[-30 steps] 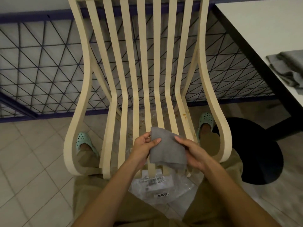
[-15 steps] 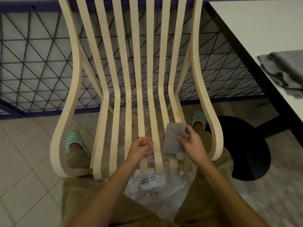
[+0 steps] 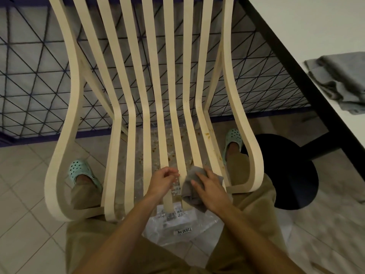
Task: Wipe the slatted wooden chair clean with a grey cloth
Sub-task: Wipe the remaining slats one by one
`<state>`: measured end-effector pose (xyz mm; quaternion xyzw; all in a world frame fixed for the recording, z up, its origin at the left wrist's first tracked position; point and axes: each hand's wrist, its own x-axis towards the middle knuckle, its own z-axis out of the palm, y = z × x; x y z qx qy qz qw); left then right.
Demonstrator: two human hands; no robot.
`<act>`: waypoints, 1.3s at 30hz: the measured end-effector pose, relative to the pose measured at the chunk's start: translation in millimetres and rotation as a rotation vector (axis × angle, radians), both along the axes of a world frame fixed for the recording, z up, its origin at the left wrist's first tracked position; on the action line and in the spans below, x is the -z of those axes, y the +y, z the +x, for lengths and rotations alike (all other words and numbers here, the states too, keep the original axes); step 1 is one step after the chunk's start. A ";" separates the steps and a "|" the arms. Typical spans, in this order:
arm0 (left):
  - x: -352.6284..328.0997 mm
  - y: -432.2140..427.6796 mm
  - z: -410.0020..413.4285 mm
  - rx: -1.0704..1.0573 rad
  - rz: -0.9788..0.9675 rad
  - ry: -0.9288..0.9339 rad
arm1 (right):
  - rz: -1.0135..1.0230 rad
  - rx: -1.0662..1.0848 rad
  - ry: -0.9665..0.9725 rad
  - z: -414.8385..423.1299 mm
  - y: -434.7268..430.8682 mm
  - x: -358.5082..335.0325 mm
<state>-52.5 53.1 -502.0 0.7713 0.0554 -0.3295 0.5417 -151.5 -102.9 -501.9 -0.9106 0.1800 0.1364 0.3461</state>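
Chair front edge: right hand, grip spread flat, presses grey cloth onto it; left hand beside cloth, loosely curled, empty.

Left hand has let go of the grey cloth, now loosely curled over a middle seat slat. Right hand alone took the cloth rightward, now pressing it flat-fingered onto the right slats.

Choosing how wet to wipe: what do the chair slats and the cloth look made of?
Chair slats: seemingly bent wood, pale cream matt finish, brown stains showing. Cloth under the right hand: soft grey fabric, judging by its crumpled folds; fibre unclear.
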 end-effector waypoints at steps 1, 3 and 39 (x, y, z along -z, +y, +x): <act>3.3 -0.7 -0.1 0.010 0.016 -0.031 | -0.039 -0.017 0.006 2.8 2.0 2.1; 8.4 -2.6 -1.1 0.029 0.035 -0.100 | -0.142 -0.068 0.055 7.1 9.3 11.1; 15.0 -14.1 -3.8 0.283 0.253 -0.364 | -0.165 0.109 -0.047 29.4 12.1 40.2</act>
